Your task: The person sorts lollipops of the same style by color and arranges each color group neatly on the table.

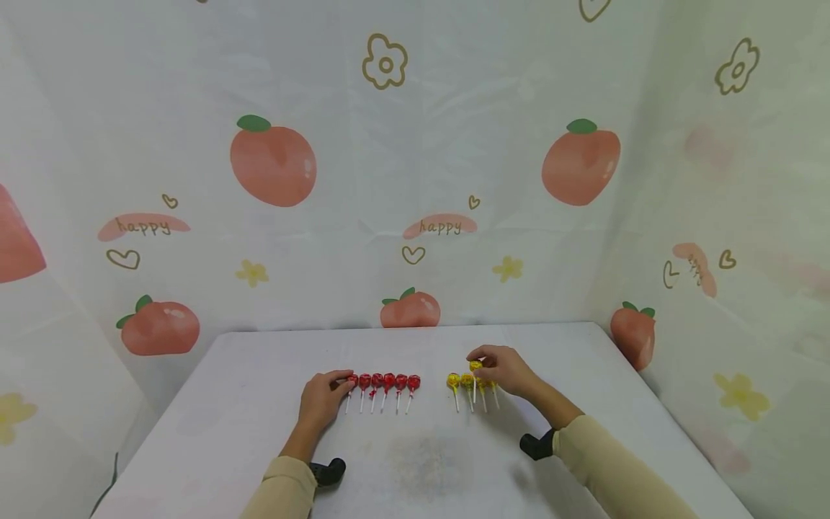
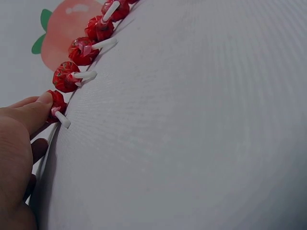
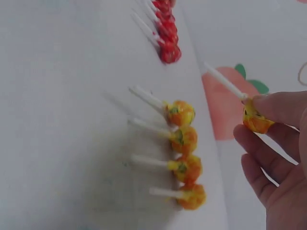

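Several red-wrapped lollipops (image 1: 389,380) lie side by side on the white table, sticks toward the person. At the left end of that row, my left hand (image 1: 319,400) pinches the outermost red lollipop (image 2: 57,106) by its head, between thumb and fingers. My right hand (image 1: 511,371) holds a yellow lollipop (image 3: 256,117) by its head, raised off the table, with its white stick free. Under and beside this hand, several more yellow lollipops (image 3: 184,139) form a second row to the right of the red one; in the head view the hand partly covers them.
The white table (image 1: 259,425) has a greyish smudge (image 1: 424,465) near its front middle. Behind and beside it hangs a white curtain (image 1: 350,144) printed with peaches, flowers and hearts. A black wrist device (image 1: 537,445) sits at the right cuff, another (image 1: 329,472) at the left.
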`<move>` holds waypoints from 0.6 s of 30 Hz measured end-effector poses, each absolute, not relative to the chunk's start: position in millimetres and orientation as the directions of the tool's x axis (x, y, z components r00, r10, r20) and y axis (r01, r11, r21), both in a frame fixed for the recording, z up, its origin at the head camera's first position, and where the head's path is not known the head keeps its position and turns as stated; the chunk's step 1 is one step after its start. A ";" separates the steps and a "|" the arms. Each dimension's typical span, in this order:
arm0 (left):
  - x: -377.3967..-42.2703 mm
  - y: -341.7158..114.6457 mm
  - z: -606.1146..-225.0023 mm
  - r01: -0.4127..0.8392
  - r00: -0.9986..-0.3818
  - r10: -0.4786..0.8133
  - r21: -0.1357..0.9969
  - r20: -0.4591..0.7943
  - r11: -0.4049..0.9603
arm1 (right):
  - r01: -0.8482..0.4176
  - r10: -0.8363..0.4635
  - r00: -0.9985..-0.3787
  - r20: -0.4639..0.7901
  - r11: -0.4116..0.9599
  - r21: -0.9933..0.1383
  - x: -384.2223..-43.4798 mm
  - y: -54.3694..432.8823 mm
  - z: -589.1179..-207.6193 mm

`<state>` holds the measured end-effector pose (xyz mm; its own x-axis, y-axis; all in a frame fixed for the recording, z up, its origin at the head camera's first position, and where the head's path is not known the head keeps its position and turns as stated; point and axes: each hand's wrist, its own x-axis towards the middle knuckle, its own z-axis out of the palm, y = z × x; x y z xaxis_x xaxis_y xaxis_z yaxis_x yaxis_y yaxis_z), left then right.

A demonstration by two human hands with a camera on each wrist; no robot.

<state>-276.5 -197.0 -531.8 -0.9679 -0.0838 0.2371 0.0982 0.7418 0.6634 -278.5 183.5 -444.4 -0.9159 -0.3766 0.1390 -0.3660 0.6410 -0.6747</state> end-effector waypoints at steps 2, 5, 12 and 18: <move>-276.6 -197.0 -532.0 0.099 -0.968 -0.085 0.664 0.238 0.741 | -0.350 -0.351 -0.925 0.142 0.649 -0.676 -281.4 189.2 -447.4; -276.9 -197.2 -532.8 0.098 -0.967 -0.086 0.665 0.238 0.741 | -0.329 -0.320 -0.937 0.142 0.665 -0.671 -285.1 197.2 -452.1; -276.1 -197.5 -532.4 0.090 -0.969 -0.088 0.664 0.231 0.743 | -0.272 -0.252 -0.959 0.129 0.691 -0.670 -292.6 213.6 -463.7; -275.7 -196.4 -530.1 0.110 -0.964 -0.081 0.656 0.255 0.746 | -0.234 -0.216 -0.970 0.109 0.718 -0.656 -296.0 225.7 -477.0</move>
<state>-275.7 -196.4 -530.1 -0.9636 -0.0815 0.2547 0.1104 0.7463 0.6563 -296.0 225.7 -477.0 -0.9702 -0.2164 0.1090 -0.2338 0.7181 -0.6555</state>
